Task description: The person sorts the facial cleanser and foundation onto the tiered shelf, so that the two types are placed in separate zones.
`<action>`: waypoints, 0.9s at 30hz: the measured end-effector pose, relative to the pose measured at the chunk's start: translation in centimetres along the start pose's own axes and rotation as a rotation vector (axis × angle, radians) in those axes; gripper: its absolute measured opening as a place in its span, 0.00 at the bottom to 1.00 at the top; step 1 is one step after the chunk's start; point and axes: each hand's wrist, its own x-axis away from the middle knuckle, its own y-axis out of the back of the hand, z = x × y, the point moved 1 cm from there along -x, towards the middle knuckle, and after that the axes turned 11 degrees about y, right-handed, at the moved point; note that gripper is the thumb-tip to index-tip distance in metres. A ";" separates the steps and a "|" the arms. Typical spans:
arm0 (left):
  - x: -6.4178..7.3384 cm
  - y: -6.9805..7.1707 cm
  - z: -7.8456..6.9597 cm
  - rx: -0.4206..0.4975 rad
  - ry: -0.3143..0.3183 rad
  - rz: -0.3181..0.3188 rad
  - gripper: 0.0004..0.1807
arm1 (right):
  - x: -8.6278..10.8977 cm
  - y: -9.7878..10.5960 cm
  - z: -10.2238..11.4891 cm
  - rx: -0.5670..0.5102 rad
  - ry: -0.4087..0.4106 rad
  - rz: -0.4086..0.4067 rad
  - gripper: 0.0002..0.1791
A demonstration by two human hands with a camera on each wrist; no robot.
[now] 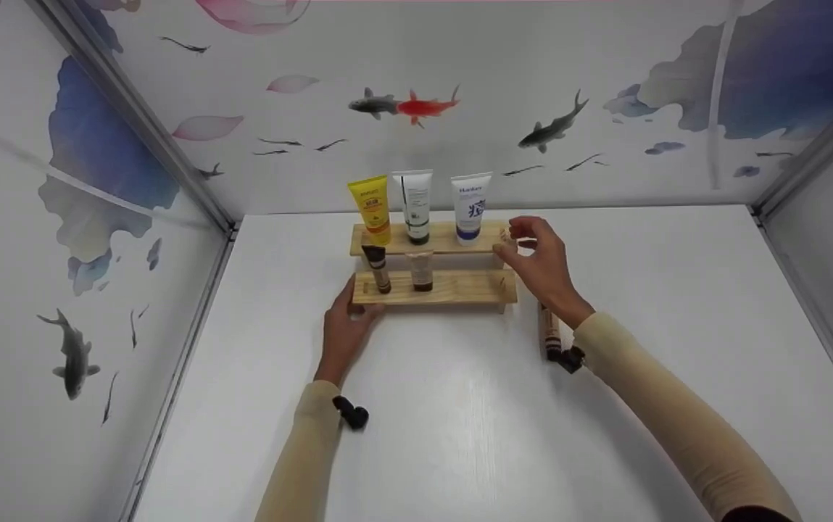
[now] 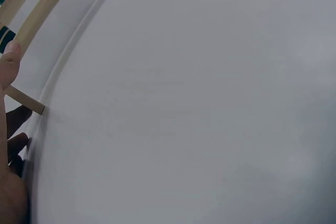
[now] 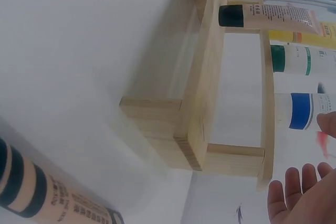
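A two-tier wooden rack (image 1: 463,288) stands on the white table. At the left end of its lower tier, my left hand (image 1: 344,333) grips the wood, thumb at the front edge and other fingers round the side. My right hand (image 1: 541,262) hovers by the upper tier's right end, fingers apart and loosely bent, holding nothing. The upper tier bears a yellow tube (image 1: 373,210), a white tube with a dark green cap (image 1: 417,206) and a white tube with a blue cap (image 1: 470,209). Below stand a dark-topped beige tube (image 1: 378,270) and a pale beige tube (image 1: 422,272).
Another beige tube with dark bands (image 3: 63,198) lies on the table beneath my right wrist, right of the rack. White panels (image 1: 416,152) printed with fish and petals rise behind the table and on both sides.
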 end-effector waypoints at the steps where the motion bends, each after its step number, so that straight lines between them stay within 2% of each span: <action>1: 0.0 0.0 0.0 -0.005 -0.003 -0.004 0.52 | 0.2 0.1 -0.1 0.006 -0.003 0.003 0.27; 10: -0.1 0.0 0.1 -0.022 -0.005 -0.022 0.52 | 1.3 1.3 -0.6 0.073 -0.006 0.018 0.28; 27: 0.0 0.0 0.1 0.000 0.008 -0.010 0.53 | 4.8 2.7 -2.3 0.110 -0.054 0.065 0.26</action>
